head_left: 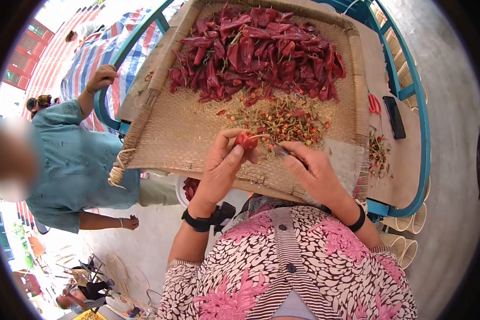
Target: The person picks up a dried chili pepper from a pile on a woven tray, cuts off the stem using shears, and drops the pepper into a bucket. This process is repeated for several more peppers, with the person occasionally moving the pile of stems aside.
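Observation:
My left hand (222,162) pinches a dried red chili pepper (245,141) between thumb and fingers, its pale stem pointing right. Close by on the right, my right hand (310,166) is closed round a small dark tool (280,151) that shows a short metallic tip near the stem; its kind is not clear. Both hands are over the near edge of a woven tray (181,130). A large heap of dried red chilies (256,56) covers the far part of the tray. Between heap and hands lies a pile of cut stems and chili tops (285,120).
Right of the tray, red-handled scissors (374,104), a black phone (394,117) and more stem scraps (378,152) lie on a board within a teal metal frame (422,160). A person in a teal shirt (80,160) stands left, one hand on the frame. Below is a bowl of chilies (190,188).

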The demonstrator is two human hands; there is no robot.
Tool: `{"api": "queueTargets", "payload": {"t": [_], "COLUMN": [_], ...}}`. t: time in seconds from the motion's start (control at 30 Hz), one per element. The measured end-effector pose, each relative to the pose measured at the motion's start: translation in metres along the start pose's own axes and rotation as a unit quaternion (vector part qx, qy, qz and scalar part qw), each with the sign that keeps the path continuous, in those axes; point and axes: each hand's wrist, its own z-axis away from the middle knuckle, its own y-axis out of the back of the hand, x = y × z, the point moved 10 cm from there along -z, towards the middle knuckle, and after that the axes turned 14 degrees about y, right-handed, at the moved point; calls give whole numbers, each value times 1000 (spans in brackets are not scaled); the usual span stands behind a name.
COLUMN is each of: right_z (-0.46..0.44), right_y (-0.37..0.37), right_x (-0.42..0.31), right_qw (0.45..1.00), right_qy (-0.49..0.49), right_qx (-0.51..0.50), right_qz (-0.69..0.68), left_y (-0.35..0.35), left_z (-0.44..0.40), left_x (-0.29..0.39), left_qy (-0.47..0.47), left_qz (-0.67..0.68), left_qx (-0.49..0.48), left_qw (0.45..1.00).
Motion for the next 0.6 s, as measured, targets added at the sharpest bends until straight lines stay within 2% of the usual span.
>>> {"api": "queueTargets", "payload": {"t": [0.1, 0.27, 0.37, 0.47, 0.6], "right_z": [-1, -7, -7, -9, -10], "right_y": [-5, -1, -6, -6, -7], "right_x": [-2, -7, -5, -7, -12], "right_qw": [1000, 995, 995, 995, 993], "right_qy": [19, 66, 54, 54, 45], "right_qx": [0, 38, 18, 19, -3], "right_qz": [17, 62, 84, 80, 105], "left_y": [1, 10, 5, 7, 7], "left_z": [-2, -3, -5, -5, -8], "left_x": [-12, -28, -32, -33, -36], "left_qy": [20, 53, 60, 51, 31], "left_qz": [66, 49, 73, 74, 128], "left_qx": [20, 63, 15, 39, 4], "left_qw": [997, 995, 995, 995, 991]}}
